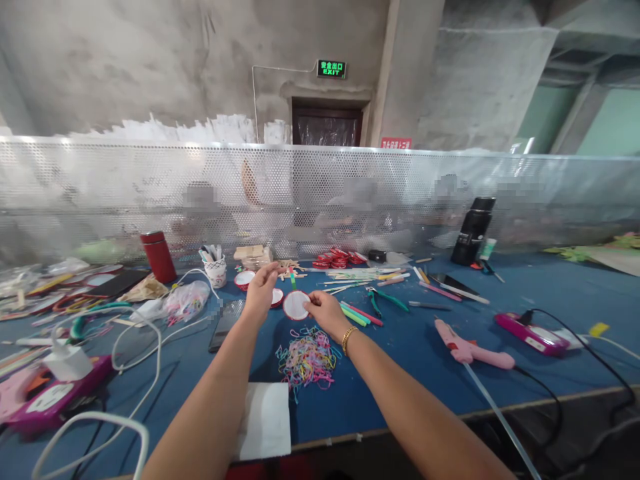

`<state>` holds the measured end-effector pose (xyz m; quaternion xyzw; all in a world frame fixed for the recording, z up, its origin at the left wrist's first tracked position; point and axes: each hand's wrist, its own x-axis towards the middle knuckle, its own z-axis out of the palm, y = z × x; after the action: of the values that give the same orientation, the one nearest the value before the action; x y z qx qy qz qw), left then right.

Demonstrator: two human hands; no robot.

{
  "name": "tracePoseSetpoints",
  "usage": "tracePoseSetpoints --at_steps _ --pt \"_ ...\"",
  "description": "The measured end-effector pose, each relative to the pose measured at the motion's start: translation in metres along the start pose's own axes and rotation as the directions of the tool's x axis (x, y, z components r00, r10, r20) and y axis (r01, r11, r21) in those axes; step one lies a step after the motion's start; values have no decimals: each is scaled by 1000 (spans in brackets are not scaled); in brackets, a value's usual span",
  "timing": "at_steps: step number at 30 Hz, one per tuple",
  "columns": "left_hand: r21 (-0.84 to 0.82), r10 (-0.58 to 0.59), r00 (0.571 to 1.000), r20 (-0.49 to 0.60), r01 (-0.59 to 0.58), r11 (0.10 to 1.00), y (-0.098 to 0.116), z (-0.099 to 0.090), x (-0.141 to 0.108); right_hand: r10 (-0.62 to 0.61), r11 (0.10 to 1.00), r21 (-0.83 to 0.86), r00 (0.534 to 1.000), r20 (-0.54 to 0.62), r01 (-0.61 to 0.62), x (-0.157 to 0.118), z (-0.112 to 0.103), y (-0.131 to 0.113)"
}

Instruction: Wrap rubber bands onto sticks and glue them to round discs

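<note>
My right hand [325,312], a gold bracelet at its wrist, pinches the right edge of a small round white disc [296,305] with a red rim. A thin green and red strip [293,280] stands up just behind the disc's top edge. To the left, my left hand [263,287] is raised with its fingers pressed together near that strip; what they hold, if anything, is too small to make out. Below the disc lies a pile of colourful loops [309,360] on the blue table [370,387]. Red-rimmed white round pieces [245,279] lie behind my left hand.
A pink glue gun [473,349] and a purple power strip [533,333] lie right; green pliers [387,301] are nearer the middle. A phone [225,323], white cables and a red flask [158,257] are left. A black bottle [473,230] stands before the perforated screen [280,193].
</note>
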<state>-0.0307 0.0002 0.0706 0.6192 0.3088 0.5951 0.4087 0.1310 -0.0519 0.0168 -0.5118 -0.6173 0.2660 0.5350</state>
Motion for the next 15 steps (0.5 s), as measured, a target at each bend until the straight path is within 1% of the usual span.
tracePoseSetpoints --at_steps 6,10,15 --pt "23 -10 1000 9 10 1000 3 1 -1 -5 1000 12 1000 1 5 0 0 2" --pt "11 -11 1000 14 10 1000 2 1 -1 -15 999 29 1000 -4 15 0 1 3" --pt "6 -1 1000 13 1 1000 2 1 -1 1 1000 19 1000 -5 -1 1 1 2"
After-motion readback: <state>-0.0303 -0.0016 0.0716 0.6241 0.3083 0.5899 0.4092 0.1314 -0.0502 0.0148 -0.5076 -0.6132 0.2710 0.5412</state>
